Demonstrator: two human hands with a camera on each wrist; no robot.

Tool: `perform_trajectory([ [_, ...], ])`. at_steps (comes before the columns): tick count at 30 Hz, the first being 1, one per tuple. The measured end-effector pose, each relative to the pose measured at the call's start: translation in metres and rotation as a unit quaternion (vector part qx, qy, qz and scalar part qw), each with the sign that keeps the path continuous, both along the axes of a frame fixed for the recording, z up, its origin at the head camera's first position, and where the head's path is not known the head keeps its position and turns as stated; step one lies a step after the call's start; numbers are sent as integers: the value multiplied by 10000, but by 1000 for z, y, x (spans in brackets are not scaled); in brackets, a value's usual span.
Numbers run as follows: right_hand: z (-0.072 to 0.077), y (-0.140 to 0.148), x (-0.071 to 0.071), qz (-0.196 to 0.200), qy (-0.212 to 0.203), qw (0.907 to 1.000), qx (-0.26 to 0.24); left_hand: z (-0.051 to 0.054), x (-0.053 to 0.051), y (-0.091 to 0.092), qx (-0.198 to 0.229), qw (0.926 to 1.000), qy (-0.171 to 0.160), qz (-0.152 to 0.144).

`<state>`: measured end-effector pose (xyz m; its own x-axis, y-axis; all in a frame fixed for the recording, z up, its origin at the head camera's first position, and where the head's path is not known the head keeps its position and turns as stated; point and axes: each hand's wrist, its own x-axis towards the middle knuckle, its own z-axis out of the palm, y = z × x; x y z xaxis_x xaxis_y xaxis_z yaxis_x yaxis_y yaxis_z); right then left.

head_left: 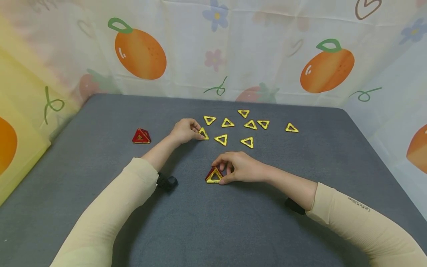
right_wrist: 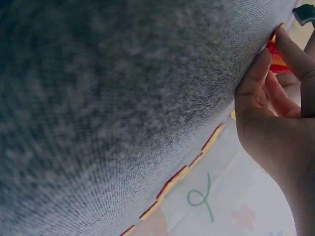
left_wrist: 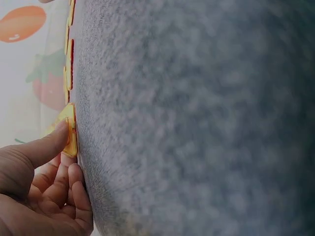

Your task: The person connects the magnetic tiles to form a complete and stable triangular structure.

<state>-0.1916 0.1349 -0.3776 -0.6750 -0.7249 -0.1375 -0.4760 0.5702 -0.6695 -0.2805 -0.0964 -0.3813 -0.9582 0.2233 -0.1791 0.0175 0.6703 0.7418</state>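
In the head view the left hand [head_left: 186, 131] pinches a yellow triangle frame [head_left: 204, 134] at the left end of the scattered ones. The left wrist view shows the thumb of the left hand [left_wrist: 44, 182] against that yellow triangle [left_wrist: 70, 135], its other fingers curled below. Nearer the front, the right hand [head_left: 245, 167] grips a small red and yellow pyramid shape [head_left: 214, 175] standing on the table, thumb at its lower right, fingers at its top. In the right wrist view the right hand [right_wrist: 275, 108] partly covers this red piece [right_wrist: 278, 61].
Several yellow triangles, among them one [head_left: 221, 139] near the left hand and one [head_left: 291, 128] farther right, lie on the grey table [head_left: 213, 230]. A red pyramid [head_left: 141, 136] stands at the left. A printed curtain [head_left: 186, 48] hangs behind.
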Motion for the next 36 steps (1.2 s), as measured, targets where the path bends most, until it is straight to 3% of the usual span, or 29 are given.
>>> perform_trajectory([
  [8, -1, 0, -1, 24, -6, 10000, 0, 2, 1, -7, 146, 9995, 116, -249],
  [14, 0, 1, -1, 29, -36, 10000, 0, 2, 5, -11, 512, 9972, 115, -536],
  [23, 0, 0, -1, -1, -108, 9999, 20, 2, 12, -12, 1333, 9862, 20, -981],
  [31, 0, 0, -1, -7, -172, 9998, -22, 4, 21, -14, 1585, 9803, 140, -1167],
  [36, 0, 0, -2, -6, -167, 9999, -11, 6, 26, -15, 2014, 9701, 120, -1351],
])
